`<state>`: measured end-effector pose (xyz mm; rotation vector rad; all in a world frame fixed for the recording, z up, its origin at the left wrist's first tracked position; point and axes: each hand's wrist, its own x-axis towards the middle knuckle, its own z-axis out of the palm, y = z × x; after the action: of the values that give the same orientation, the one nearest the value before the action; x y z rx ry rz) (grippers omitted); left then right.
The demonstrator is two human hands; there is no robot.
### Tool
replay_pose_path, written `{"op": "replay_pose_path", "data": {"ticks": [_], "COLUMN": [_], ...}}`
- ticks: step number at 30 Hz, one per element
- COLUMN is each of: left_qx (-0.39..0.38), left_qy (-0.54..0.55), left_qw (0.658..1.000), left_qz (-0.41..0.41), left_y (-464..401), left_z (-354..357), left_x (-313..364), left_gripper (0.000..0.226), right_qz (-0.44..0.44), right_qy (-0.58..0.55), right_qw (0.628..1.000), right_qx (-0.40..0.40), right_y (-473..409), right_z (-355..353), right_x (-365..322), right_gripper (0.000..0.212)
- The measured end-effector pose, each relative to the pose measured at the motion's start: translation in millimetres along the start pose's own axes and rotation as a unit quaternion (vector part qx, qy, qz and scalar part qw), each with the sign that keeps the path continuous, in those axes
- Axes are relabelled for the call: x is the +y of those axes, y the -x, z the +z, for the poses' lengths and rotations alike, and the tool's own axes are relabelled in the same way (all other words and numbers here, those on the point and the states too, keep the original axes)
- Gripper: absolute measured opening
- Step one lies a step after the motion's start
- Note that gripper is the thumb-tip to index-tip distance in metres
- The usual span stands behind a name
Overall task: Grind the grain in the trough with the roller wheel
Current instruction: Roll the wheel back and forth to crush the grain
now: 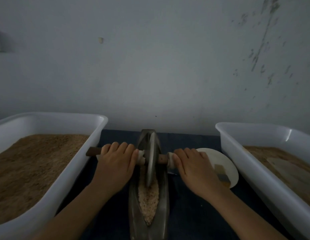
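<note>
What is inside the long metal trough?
Pale crushed grain fills the trough, with the wheel standing in it. The trough's bottom is hidden under the grain.

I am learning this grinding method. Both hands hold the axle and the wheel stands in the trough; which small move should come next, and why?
Probably roll the wheel toward the body. The left hand and right hand grip the axle evenly, and most grain lies in the near part of the trough, partly still coarse.
</note>
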<state>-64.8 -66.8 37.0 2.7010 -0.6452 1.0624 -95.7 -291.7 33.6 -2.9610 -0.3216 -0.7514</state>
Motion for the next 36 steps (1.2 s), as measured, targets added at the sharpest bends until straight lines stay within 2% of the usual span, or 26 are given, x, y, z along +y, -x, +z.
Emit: {"op": "replay_pose_path", "data": {"ticks": [6,12,19,26,33,36], "left_qx": [0.017,0.021,-0.039,-0.046,0.009,0.024], "left_qy": [-0.004,0.000,-0.009,-0.025,-0.003,0.009], "left_qw": [1.000,1.000,0.999,0.998,1.000,1.000], "left_qz": [0.020,0.021,-0.023,-0.032,0.006,0.017], "left_y": [23,20,-12,-23,8,18], "left_z": [-17,-17,6,13,-6,-16], "left_x": [1,1,-3,-8,2,3], "left_gripper": [0.040,0.040,0.054,0.058,0.041,0.040], "right_qz": [-0.010,-0.015,0.004,0.005,-0.010,-0.008], "right_qy": [0.021,0.009,-0.001,0.018,-0.001,0.019], "right_qw": [1.000,1.000,1.000,1.000,1.000,1.000], "right_qx": [0.009,-0.007,0.010,0.015,0.005,0.022], "right_y": [31,26,-17,-36,7,26], "right_z": [-20,-17,11,19,0,-13], "right_x": [-12,-10,9,17,3,-5], "right_gripper": [0.052,0.059,0.046,0.038,0.051,0.049]}}
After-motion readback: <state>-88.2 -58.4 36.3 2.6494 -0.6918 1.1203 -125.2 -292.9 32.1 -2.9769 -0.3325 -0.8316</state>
